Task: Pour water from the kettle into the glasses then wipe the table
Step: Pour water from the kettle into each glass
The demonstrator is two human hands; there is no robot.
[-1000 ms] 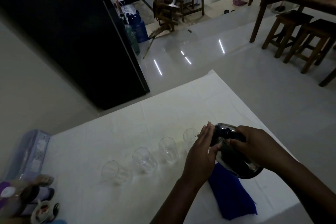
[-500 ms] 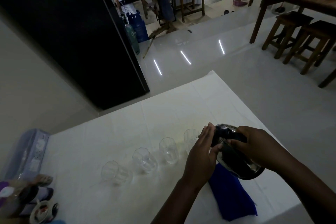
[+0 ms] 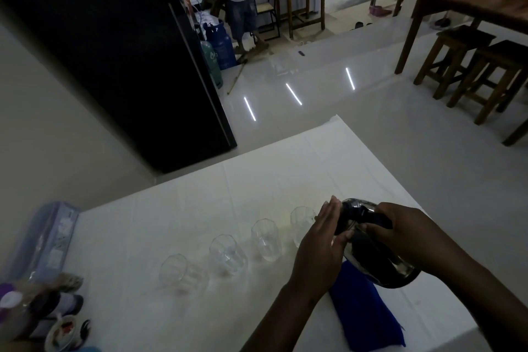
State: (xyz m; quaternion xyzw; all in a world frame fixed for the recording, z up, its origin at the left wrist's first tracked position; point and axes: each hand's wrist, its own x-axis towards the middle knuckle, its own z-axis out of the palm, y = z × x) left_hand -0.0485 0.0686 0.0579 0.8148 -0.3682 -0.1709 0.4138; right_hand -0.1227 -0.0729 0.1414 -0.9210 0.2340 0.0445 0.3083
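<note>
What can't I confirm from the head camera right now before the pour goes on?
- Kettle spout and any water stream: hidden behind the left hand.
- Fill level of the rightmost glass: partly covered by that hand, and the picture is dim.
- Right hand grip on the handle: the fingers cover it.
- Blue cloth: its top is under the kettle and the left arm.
- Bottles at bottom left: blurred, cut off by the edge.

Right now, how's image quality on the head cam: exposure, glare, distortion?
Head view: dim and underexposed. The kettle reads almost black, and the clear glasses barely separate from the white table. Bright strip reflections glare on the floor. Wide-angle bending shows at the edges, and the bottom-left clutter is smeared.
</note>
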